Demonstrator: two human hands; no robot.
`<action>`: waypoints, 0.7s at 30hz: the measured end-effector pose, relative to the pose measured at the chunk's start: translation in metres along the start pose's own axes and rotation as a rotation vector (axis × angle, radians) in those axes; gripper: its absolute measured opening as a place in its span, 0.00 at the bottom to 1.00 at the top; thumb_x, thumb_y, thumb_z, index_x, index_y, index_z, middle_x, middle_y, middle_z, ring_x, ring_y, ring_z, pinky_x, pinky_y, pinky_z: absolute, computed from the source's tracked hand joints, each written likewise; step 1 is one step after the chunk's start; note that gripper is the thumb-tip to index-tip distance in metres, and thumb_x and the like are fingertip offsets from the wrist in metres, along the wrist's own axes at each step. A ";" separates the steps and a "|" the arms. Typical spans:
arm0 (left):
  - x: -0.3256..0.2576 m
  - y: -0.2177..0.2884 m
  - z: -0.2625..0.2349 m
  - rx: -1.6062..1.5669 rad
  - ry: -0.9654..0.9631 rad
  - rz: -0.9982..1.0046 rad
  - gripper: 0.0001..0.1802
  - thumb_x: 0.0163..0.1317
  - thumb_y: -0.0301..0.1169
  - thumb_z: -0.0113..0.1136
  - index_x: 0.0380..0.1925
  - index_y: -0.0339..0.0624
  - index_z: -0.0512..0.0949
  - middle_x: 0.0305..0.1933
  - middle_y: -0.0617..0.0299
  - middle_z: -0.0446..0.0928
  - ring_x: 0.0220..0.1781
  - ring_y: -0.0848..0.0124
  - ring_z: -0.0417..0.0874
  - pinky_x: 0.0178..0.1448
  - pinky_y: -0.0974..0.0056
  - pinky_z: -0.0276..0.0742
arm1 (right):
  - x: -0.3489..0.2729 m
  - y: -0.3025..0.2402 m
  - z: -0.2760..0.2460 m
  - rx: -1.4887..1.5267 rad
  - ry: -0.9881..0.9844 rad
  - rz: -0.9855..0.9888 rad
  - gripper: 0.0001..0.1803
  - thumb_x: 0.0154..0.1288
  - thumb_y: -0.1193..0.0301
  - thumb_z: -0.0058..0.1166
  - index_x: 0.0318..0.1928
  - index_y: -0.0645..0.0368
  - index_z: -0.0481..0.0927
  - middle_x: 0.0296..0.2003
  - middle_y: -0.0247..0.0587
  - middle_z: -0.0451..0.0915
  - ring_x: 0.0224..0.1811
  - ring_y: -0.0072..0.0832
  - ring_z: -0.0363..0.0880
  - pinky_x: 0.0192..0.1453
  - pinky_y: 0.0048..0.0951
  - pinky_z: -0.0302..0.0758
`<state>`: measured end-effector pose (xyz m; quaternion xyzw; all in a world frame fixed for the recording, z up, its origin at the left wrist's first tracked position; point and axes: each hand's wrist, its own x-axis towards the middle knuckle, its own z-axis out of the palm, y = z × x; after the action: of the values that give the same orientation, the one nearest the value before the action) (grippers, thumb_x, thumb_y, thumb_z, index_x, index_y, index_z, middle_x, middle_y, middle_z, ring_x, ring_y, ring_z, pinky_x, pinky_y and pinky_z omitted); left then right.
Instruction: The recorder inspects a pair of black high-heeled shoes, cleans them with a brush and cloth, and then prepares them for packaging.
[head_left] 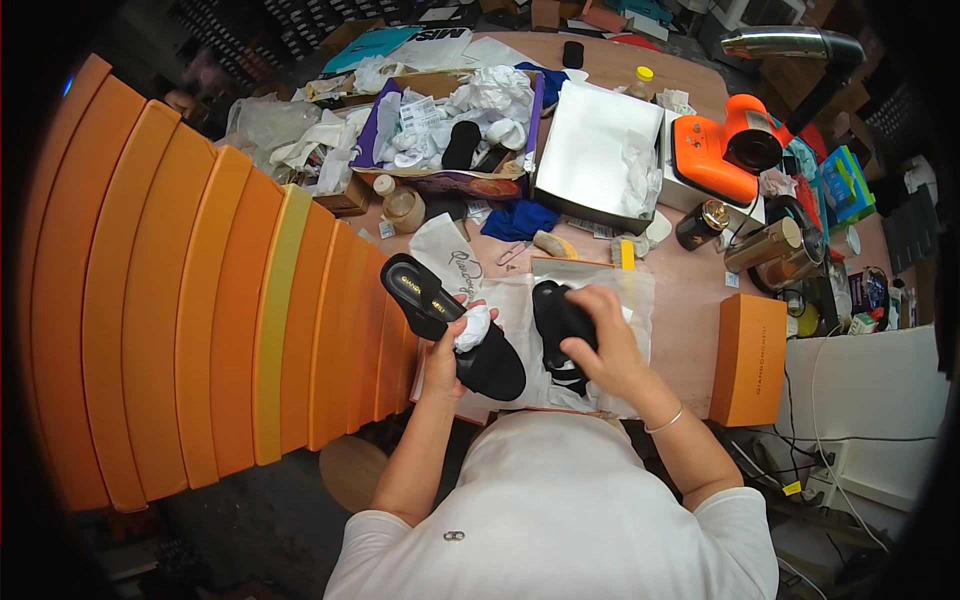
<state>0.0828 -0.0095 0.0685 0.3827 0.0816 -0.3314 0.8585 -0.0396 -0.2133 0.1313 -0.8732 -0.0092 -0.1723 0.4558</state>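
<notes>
My left hand (442, 362) is closed around the middle of a black slip-on shoe (495, 365), which is tilted with its heel end up to the left. Gold lettering marks its insole, and a wad of white paper (472, 328) sits at its opening, beside my fingers. A second black shoe (563, 322) lies on white tissue paper (638, 305) in an open shoebox (570, 266). My right hand (612, 345) curves over that shoe's right side, thumb and fingers bent against it. Its underside and part of its right edge are hidden.
Orange boxes (240, 300) stack high at my left; an orange lid or box (750, 360) stands at the right. Behind are a purple box (372, 125) of crumpled paper, a white-lined box (600, 140), an orange machine (715, 150) with a metal pipe, and bottles (404, 210).
</notes>
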 end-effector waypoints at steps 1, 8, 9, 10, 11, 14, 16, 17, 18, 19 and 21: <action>-0.001 -0.002 0.002 0.002 -0.042 -0.026 0.30 0.56 0.31 0.62 0.59 0.39 0.64 0.54 0.46 0.74 0.57 0.50 0.79 0.58 0.51 0.79 | 0.001 -0.025 0.004 -0.092 -0.131 -0.211 0.31 0.50 0.63 0.66 0.55 0.58 0.73 0.48 0.45 0.74 0.46 0.38 0.76 0.48 0.36 0.73; 0.001 0.004 0.022 0.171 -0.143 -0.113 0.30 0.54 0.33 0.62 0.57 0.37 0.66 0.52 0.44 0.76 0.52 0.51 0.82 0.53 0.53 0.82 | -0.004 0.042 -0.005 -0.454 -0.241 -0.319 0.15 0.54 0.69 0.57 0.45 0.53 0.80 0.35 0.37 0.76 0.34 0.29 0.75 0.37 0.29 0.69; 0.007 -0.001 0.013 0.181 -0.129 -0.092 0.30 0.54 0.33 0.61 0.57 0.37 0.66 0.52 0.44 0.76 0.52 0.51 0.82 0.53 0.53 0.82 | 0.001 0.018 -0.006 -0.330 -0.177 -0.379 0.16 0.54 0.69 0.57 0.45 0.52 0.80 0.35 0.36 0.76 0.35 0.27 0.75 0.38 0.28 0.69; 0.006 -0.003 0.008 0.203 -0.129 -0.100 0.29 0.55 0.33 0.61 0.57 0.37 0.66 0.52 0.44 0.76 0.52 0.51 0.82 0.53 0.53 0.82 | -0.004 -0.009 -0.003 -0.211 -0.098 -0.408 0.16 0.54 0.69 0.57 0.46 0.52 0.80 0.35 0.36 0.76 0.35 0.26 0.74 0.39 0.27 0.69; 0.006 -0.005 0.014 0.154 -0.156 -0.137 0.29 0.55 0.33 0.61 0.57 0.36 0.67 0.52 0.43 0.76 0.52 0.52 0.82 0.52 0.54 0.83 | -0.014 -0.030 0.007 -0.217 -0.254 -0.485 0.20 0.50 0.71 0.62 0.47 0.51 0.82 0.37 0.36 0.78 0.33 0.32 0.76 0.36 0.33 0.70; 0.005 0.001 0.016 0.319 -0.311 -0.174 0.30 0.53 0.31 0.61 0.57 0.34 0.67 0.50 0.44 0.78 0.50 0.52 0.83 0.51 0.54 0.83 | -0.026 0.039 0.008 -0.299 -0.177 -0.243 0.17 0.50 0.72 0.61 0.43 0.55 0.82 0.33 0.38 0.78 0.32 0.37 0.78 0.34 0.38 0.74; -0.005 0.012 0.024 0.263 -0.287 -0.323 0.32 0.50 0.30 0.63 0.57 0.33 0.68 0.49 0.43 0.79 0.50 0.52 0.84 0.53 0.54 0.82 | -0.028 0.055 -0.022 -0.316 0.055 0.001 0.16 0.52 0.72 0.64 0.44 0.58 0.82 0.37 0.41 0.78 0.36 0.40 0.78 0.39 0.37 0.75; -0.003 0.008 0.019 0.269 -0.286 -0.325 0.33 0.50 0.30 0.63 0.58 0.33 0.68 0.50 0.44 0.79 0.50 0.52 0.84 0.54 0.54 0.82 | -0.018 0.039 -0.032 -0.298 0.078 -0.026 0.17 0.54 0.71 0.64 0.46 0.58 0.82 0.39 0.42 0.78 0.38 0.40 0.78 0.40 0.37 0.75; -0.002 0.004 0.015 0.284 -0.293 -0.342 0.33 0.49 0.30 0.64 0.58 0.33 0.68 0.50 0.44 0.79 0.50 0.52 0.84 0.54 0.54 0.81 | -0.011 0.027 -0.036 -0.284 0.115 -0.039 0.18 0.55 0.71 0.64 0.48 0.58 0.81 0.40 0.43 0.78 0.39 0.41 0.78 0.42 0.36 0.75; -0.004 0.000 0.014 0.295 -0.275 -0.360 0.35 0.49 0.31 0.64 0.59 0.33 0.68 0.50 0.44 0.79 0.50 0.52 0.84 0.55 0.54 0.81 | -0.003 0.026 -0.032 -0.289 0.131 -0.029 0.19 0.55 0.70 0.64 0.49 0.58 0.81 0.41 0.44 0.78 0.41 0.41 0.78 0.43 0.37 0.74; -0.012 -0.005 0.019 0.269 -0.298 -0.364 0.36 0.49 0.30 0.64 0.60 0.33 0.67 0.50 0.45 0.79 0.52 0.54 0.83 0.56 0.54 0.80 | 0.011 0.030 -0.028 -0.303 0.163 0.001 0.20 0.56 0.68 0.64 0.50 0.58 0.80 0.43 0.45 0.77 0.44 0.42 0.77 0.46 0.39 0.74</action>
<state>0.0684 -0.0193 0.0831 0.4194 -0.0231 -0.5411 0.7286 -0.0323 -0.2544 0.1253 -0.9149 0.0542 -0.2420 0.3185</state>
